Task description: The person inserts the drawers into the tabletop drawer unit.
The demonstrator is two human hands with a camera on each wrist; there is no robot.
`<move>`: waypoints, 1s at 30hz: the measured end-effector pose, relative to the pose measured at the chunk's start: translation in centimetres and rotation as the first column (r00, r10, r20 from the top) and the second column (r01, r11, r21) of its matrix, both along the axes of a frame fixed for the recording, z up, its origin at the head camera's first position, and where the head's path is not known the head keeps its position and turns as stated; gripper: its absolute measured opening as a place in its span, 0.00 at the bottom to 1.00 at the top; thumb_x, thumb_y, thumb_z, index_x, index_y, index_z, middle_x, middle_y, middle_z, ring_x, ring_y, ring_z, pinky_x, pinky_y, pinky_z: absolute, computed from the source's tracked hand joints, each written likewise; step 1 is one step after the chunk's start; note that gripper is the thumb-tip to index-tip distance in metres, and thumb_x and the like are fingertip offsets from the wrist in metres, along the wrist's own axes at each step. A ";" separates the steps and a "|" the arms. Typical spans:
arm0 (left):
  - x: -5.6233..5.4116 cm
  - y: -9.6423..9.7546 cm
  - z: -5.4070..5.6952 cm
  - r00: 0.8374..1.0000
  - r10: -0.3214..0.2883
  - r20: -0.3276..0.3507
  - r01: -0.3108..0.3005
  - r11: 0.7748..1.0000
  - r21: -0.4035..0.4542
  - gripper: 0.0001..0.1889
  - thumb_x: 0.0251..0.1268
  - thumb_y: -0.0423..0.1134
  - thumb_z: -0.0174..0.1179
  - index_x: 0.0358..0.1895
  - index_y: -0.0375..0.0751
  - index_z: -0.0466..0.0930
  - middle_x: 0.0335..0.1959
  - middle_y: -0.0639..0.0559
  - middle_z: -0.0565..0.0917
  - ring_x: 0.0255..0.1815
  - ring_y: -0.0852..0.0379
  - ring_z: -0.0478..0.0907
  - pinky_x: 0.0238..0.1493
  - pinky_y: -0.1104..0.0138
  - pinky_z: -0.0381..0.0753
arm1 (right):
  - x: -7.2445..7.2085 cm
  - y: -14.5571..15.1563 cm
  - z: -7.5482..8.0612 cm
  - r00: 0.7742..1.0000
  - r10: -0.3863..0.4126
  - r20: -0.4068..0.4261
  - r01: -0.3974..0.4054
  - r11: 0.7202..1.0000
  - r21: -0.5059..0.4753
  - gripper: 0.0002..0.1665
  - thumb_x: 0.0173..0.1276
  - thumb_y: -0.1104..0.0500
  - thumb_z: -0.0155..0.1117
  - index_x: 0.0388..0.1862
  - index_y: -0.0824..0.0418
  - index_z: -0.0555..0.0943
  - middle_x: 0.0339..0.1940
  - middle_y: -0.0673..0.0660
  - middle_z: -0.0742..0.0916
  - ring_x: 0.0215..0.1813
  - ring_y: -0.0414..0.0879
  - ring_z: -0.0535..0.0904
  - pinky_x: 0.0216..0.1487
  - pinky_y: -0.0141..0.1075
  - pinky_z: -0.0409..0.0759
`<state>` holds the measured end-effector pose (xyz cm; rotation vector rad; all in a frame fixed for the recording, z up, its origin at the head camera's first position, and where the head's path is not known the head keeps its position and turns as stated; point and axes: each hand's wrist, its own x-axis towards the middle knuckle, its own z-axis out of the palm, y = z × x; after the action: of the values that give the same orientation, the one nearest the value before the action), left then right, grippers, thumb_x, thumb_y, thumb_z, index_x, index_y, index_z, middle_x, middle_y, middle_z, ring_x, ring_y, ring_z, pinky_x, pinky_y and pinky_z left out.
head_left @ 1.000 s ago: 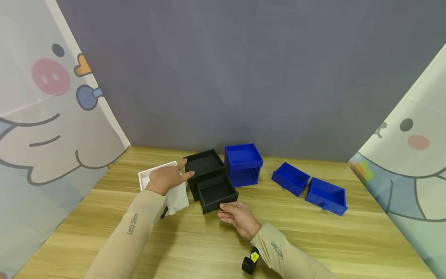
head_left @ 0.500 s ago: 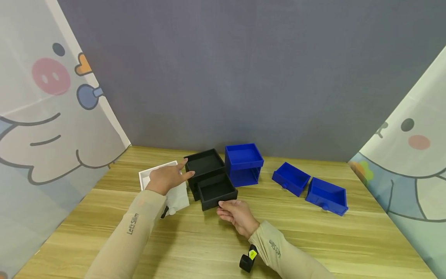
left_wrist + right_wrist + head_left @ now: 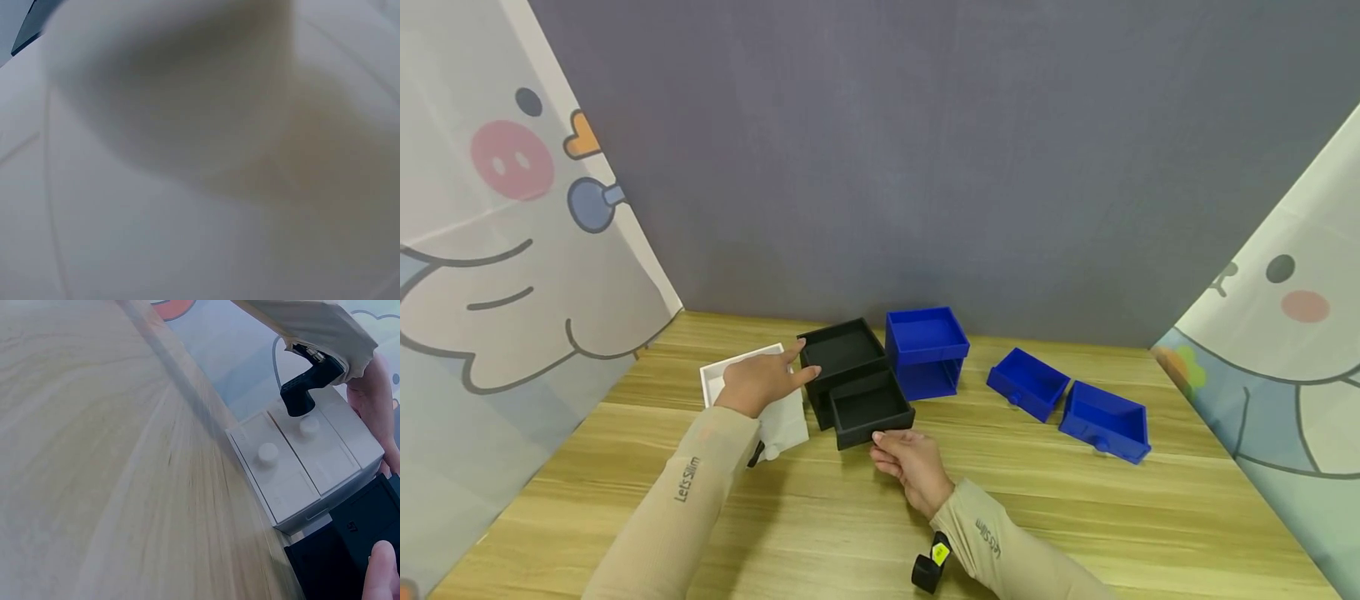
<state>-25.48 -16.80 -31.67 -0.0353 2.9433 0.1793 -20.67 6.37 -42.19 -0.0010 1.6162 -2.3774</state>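
My left hand reaches over the white cabinet, thumb and index finger spread straight onto the left edge of the black cabinet. My right hand pinches the front of a black drawer, which sits low at the black cabinet's front opening and sticks out toward me. In the right wrist view, a thumb lies against dark panels at the lower right. That view also shows the white cabinet's fronts, with two round knobs. The left wrist view is filled by a blurred pale surface.
Right of the black cabinet stands a blue cabinet with an open lower bay. Two loose blue drawers lie farther right on the wooden table. A grey backdrop rises behind. Black wrist cameras hang below the sleeves.
My right hand has moved the black drawer slightly back toward the black cabinet. The left hand keeps its place, and the head view has shifted a little.
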 end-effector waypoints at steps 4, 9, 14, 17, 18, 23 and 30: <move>0.0 0.1 0.1 1.000 0.000 0.003 0.000 1.000 -0.002 0.40 0.66 0.72 0.38 0.77 0.61 0.47 0.18 0.48 0.75 0.14 0.57 0.54 0.21 0.63 0.55 | 0.0 -0.1 0.0 1.000 -0.021 0.001 0.021 1.000 -0.007 0.02 0.63 0.72 0.62 0.32 0.68 0.80 0.27 0.55 0.87 0.26 0.37 0.83 0.30 0.27 0.80; 0.0 0.1 0.0 1.000 -0.003 0.002 0.003 1.000 -0.001 0.39 0.66 0.71 0.38 0.77 0.61 0.47 0.17 0.48 0.75 0.14 0.57 0.54 0.21 0.63 0.55 | 0.0 -0.2 0.0 1.000 -0.018 0.006 0.018 1.000 0.006 0.09 0.62 0.74 0.61 0.27 0.62 0.81 0.26 0.56 0.87 0.25 0.37 0.83 0.29 0.27 0.79; 0.0 0.0 0.0 1.000 -0.005 -0.003 0.005 1.000 0.008 0.39 0.66 0.71 0.39 0.77 0.61 0.47 0.18 0.49 0.75 0.15 0.56 0.57 0.21 0.63 0.56 | 0.0 -0.2 0.1 1.000 0.016 0.008 -0.016 1.000 0.027 0.07 0.61 0.72 0.64 0.28 0.62 0.81 0.25 0.54 0.87 0.24 0.37 0.83 0.29 0.27 0.79; 0.0 -0.1 -0.1 1.000 -0.006 -0.004 0.006 1.000 0.012 0.39 0.67 0.71 0.39 0.77 0.61 0.47 0.19 0.49 0.75 0.16 0.55 0.59 0.21 0.63 0.56 | -0.1 -0.1 0.2 0.999 0.045 0.015 -0.046 0.998 0.038 0.02 0.62 0.71 0.64 0.31 0.66 0.81 0.24 0.53 0.87 0.25 0.37 0.83 0.29 0.26 0.79; 0.0 -0.1 -0.1 1.000 -0.006 -0.003 0.007 1.000 0.013 0.39 0.67 0.71 0.39 0.77 0.61 0.47 0.19 0.49 0.75 0.16 0.55 0.59 0.21 0.63 0.56 | -0.2 -0.1 0.2 0.998 0.055 0.017 -0.055 0.998 0.041 0.02 0.62 0.70 0.64 0.32 0.67 0.80 0.24 0.53 0.87 0.25 0.37 0.83 0.29 0.26 0.79; 0.0 -0.2 -0.2 1.000 -0.013 -0.001 0.013 1.000 0.011 0.39 0.67 0.71 0.38 0.77 0.60 0.47 0.18 0.48 0.75 0.15 0.57 0.56 0.20 0.63 0.55 | -0.4 0.1 -0.1 0.997 0.076 0.030 -0.077 0.996 0.050 0.03 0.64 0.71 0.62 0.34 0.67 0.77 0.24 0.53 0.86 0.25 0.37 0.83 0.29 0.26 0.79; 0.1 -0.2 -0.2 1.000 -0.013 -0.007 0.013 1.000 -0.001 0.41 0.65 0.73 0.37 0.77 0.61 0.47 0.17 0.48 0.75 0.13 0.58 0.52 0.19 0.64 0.54 | -0.5 0.0 -0.3 0.999 0.031 0.021 -0.031 0.999 0.010 0.07 0.64 0.74 0.60 0.38 0.66 0.74 0.29 0.56 0.87 0.25 0.38 0.83 0.29 0.28 0.80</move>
<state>-25.38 -16.98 -31.82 -0.0160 2.9501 0.1770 -21.15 6.35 -42.49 0.0001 1.6076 -2.3380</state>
